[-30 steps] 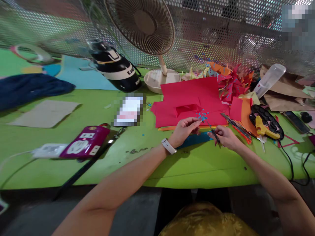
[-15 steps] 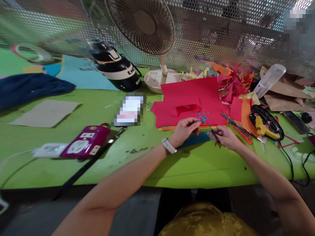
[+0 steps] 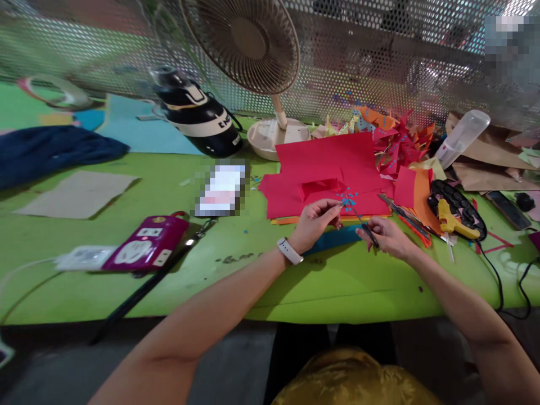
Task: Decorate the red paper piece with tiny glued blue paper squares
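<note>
1. Red paper stack (image 3: 324, 154), my landmark, lying on the green bench (image 3: 337, 289). Should be light, fairly stiff, easy to crease. Lift by an outer edge.
2. Blue strip (image 3: 336, 241), just off the stack's near side. Likely light and bendy; take it flat, near an end.
3. Hands: left hand (image 3: 314, 222) at the stack's near edge, thumb and fingers drawn together; can't tell if a bit is pinched there. Right hand (image 3: 390, 236), near side of the stack, fingers curled round a slim tool.
4. Slim tool (image 3: 368, 233), angled from the right hand over the stack's near edge. Looks rigid, light; hold by the dark handle, mind the tip.
5. Blue bits (image 3: 347, 201), on the stack just past my left fingertips. Probably near weightless, would scatter at a puff; pick singly.
6. Can't see: stack's lower layers beyond orange edges; strip's left end, behind my left hand; right palm; tool type (scissors or tweezers); the bits' exact shape, too small.
</note>
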The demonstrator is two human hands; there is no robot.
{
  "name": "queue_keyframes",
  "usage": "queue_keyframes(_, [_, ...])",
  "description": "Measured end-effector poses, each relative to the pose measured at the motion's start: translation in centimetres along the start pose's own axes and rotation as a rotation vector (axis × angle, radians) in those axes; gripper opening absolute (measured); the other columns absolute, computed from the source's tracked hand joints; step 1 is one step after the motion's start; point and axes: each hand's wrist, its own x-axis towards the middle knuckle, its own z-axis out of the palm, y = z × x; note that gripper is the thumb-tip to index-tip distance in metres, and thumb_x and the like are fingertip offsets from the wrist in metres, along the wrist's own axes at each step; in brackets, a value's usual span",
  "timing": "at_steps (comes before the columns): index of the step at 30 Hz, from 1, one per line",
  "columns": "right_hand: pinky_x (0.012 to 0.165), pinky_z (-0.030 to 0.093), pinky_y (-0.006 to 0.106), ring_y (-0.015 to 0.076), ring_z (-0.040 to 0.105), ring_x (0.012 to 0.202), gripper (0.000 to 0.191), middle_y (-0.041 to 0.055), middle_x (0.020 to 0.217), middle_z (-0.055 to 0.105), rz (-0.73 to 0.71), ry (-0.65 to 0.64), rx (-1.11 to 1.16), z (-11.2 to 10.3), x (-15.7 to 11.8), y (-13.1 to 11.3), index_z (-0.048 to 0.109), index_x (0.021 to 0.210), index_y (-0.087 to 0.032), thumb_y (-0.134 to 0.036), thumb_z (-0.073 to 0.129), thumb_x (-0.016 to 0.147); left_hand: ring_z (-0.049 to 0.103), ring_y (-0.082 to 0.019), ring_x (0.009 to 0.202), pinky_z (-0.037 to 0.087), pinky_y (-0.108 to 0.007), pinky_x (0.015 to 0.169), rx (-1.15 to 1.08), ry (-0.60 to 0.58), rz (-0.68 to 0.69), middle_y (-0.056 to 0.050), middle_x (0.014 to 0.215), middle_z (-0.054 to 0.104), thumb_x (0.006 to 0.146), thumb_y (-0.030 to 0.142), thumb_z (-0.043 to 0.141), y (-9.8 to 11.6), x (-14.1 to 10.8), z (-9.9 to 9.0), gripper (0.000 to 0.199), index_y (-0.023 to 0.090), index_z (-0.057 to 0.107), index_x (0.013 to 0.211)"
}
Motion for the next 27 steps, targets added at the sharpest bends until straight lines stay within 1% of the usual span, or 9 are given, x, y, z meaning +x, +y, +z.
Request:
queue_keyframes(6, [0.041, 0.033, 0.02, 0.009, 0.05, 0.044, 0.046, -0.0054, 0.051, 0.052, 0.005, 0.006, -0.017, 0.06, 0.04, 0.26, 0.044, 0.07, -0.02, -0.059, 0.069, 0.068, 0.055, -0.009, 0.051, 0.047, -0.024, 0.056, 0.014, -0.028, -0.014, 0.003, 0.056, 0.057, 0.074, 0.036, 0.066, 0.1, -0.16, 0.16, 0.022, 0.015, 0.064, 0.081])
queue_keyframes(12, [0.04, 0.031, 0.021, 0.0087, 0.048, 0.043, 0.047, -0.0063, 0.049, 0.049, 0.001, 0.019, -0.036, 0.07, -0.01, 0.15, 0.044, 0.068, -0.021, -0.061, 0.069, 0.068, 0.056, -0.01, 0.052, 0.047, -0.024, 0.056, 0.035, -0.047, -0.015, 0.003, 0.057, 0.057, 0.076, 0.036, 0.065, -0.04, -0.1, 0.0, 0.022, 0.015, 0.064, 0.082])
queue_keyframes(21, [0.04, 0.033, 0.021, 0.0096, 0.052, 0.045, 0.046, -0.0046, 0.05, 0.054, 0.014, 0.011, -0.035, 0.08, -0.01, 0.07, 0.045, 0.068, -0.021, -0.061, 0.067, 0.068, 0.055, -0.01, 0.052, 0.047, -0.024, 0.056, 0.05, -0.067, -0.01, 0.003, 0.057, 0.057, 0.077, 0.034, 0.063, -0.16, -0.06, 0.0, 0.021, 0.015, 0.065, 0.085])
queue_keyframes(27, [0.039, 0.032, 0.02, 0.0087, 0.05, 0.042, 0.047, -0.0051, 0.048, 0.053, 0.02, 0.017, -0.033, 0.1, 0.0, 0.06, 0.045, 0.068, -0.02, -0.061, 0.068, 0.067, 0.055, -0.01, 0.052, 0.048, -0.024, 0.057, 0.058, -0.075, -0.009, 0.003, 0.057, 0.058, 0.077, 0.033, 0.063, -0.02, -0.13, 0.01, 0.02, 0.015, 0.066, 0.084])
